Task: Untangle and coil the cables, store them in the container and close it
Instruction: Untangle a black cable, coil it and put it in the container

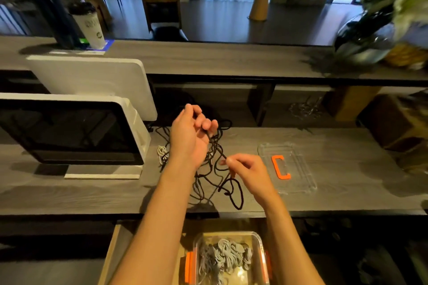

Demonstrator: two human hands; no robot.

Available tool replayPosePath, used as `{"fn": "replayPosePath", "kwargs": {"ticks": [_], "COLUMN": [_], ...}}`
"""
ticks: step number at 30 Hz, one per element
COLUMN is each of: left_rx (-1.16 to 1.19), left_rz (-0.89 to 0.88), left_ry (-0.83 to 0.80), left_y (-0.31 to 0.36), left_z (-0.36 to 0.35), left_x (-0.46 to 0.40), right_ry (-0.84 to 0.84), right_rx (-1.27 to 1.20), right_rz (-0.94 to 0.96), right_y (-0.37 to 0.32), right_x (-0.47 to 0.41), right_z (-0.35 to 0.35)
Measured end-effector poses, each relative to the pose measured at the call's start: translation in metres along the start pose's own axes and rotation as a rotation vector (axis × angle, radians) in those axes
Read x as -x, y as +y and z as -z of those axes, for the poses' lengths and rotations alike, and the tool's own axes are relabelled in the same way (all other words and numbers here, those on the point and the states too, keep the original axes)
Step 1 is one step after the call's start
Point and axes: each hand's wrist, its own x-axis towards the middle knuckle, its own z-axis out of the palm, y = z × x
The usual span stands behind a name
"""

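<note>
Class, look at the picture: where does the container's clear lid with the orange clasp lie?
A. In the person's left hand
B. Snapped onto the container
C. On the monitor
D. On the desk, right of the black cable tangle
D: the clear lid lies flat on the desk, right of the black cable tangle, while the container below stands open.

The tangled thin cable (215, 169) is black, beside a small white cord (161, 151). The long wooden desk (92, 192) is grey with streaky grain. The clear plastic lid (289, 166) carries a bright orange clip (281, 167). The clear plastic container (228, 259) has orange latches and holds pale grey coiled cables (225, 254). The monitor (69, 132) is black-screened, white-cased.
</note>
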Motion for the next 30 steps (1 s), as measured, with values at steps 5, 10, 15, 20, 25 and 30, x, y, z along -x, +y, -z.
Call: {"fn": "replayPosePath", "kwargs": {"ticks": [5, 10, 15, 20, 25, 30], "left_rx": [0.084, -0.312, -0.842, -1.167, -1.220, -1.351], "left_rz": [-0.031, 0.078, 0.169, 0.025, -0.060, -0.011], "left_ry": [-0.017, -0.075, -0.242, -0.319, -0.246, -0.311], "left_y": [0.017, -0.012, -0.050, -0.051, -0.029, -0.002], "left_z": [-0.009, 0.013, 0.036, 0.053, 0.056, 0.054], "left_x": [-0.007, -0.004, 0.015, 0.023, 0.024, 0.026], "right_ry": [0.161, 0.348, 0.388, 0.419, 0.469, 0.755], "right_rx": [0.032, -0.146, -0.575, -0.765, -0.396, 0.293], "right_rz": [0.050, 0.106, 0.033, -0.001, -0.146, -0.100], "right_y": [-0.002, -0.013, -0.025, -0.026, -0.016, 0.000], "right_x": [-0.005, -0.011, -0.030, -0.045, -0.037, -0.023], "right_z": [0.006, -0.007, -0.018, -0.013, -0.011, -0.009]}}
